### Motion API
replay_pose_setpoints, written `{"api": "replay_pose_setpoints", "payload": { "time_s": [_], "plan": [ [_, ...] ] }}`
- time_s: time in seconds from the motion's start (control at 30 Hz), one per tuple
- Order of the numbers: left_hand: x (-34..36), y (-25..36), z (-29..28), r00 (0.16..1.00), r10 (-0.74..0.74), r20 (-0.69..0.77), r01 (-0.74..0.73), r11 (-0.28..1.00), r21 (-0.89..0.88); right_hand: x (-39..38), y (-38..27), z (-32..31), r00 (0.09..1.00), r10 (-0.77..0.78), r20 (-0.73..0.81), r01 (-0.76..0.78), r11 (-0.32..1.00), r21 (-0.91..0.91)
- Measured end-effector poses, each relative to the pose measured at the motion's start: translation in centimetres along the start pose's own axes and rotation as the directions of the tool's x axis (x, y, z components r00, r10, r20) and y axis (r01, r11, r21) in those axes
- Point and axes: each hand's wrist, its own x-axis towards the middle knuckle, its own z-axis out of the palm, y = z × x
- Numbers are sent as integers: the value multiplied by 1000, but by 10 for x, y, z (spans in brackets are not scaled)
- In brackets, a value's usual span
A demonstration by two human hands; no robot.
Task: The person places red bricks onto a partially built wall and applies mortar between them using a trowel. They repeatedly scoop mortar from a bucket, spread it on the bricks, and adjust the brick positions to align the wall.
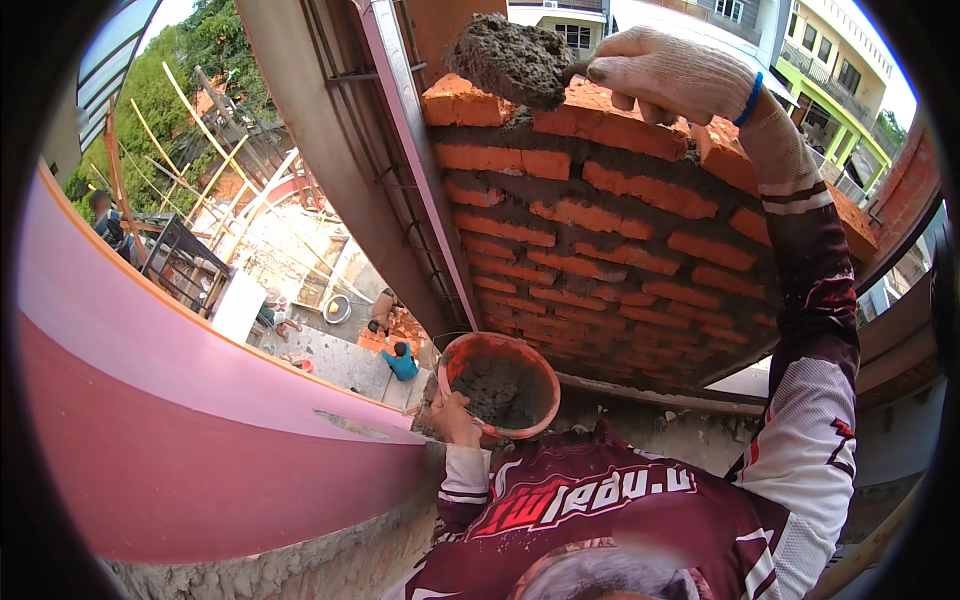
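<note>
My right hand, in a whitish knit glove, is closed around the handle of a trowel. A thick heap of wet grey mortar covers the blade, which hangs over the left end of the top brick course. Below it rises a wall of orange-red bricks with grey mortar joints. Low at the wall's foot stands an orange-red bucket with more mortar inside. My left hand grips the bucket's rim on its near left side; some of its fingers are hidden.
A concrete column with steel bars and an upright metal strip border the wall's left. A curved pink parapet runs along my left. Far below it, several people, a basin and poles are visible. Houses stand beyond the wall.
</note>
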Motion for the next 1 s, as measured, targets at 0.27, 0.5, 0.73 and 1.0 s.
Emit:
{"api": "replay_pose_setpoints", "payload": {
  "time_s": [0.27, 0.5, 0.73, 1.0],
  "plan": [
    [-4, -6, -38, 996, 49, -74, -47, 999, 24, 80, -6, 56, 892, -321, -319, 14, 724, -689],
    [-8, -2, -53, 992, 15, -126, -5, 997, 75, 46, -4, 46, 827, -388, -406, -92, 620, -779],
    [4, -11, -52, 992, 12, -125, -3, 998, 71, -7, 28, 47, 851, -388, -353, -107, 530, -841],
    [2, 0, -18, 995, 77, 58, -86, 981, 176, -105, 28, 113, 948, -286, -138, 190, 858, -477]
  ]
}}
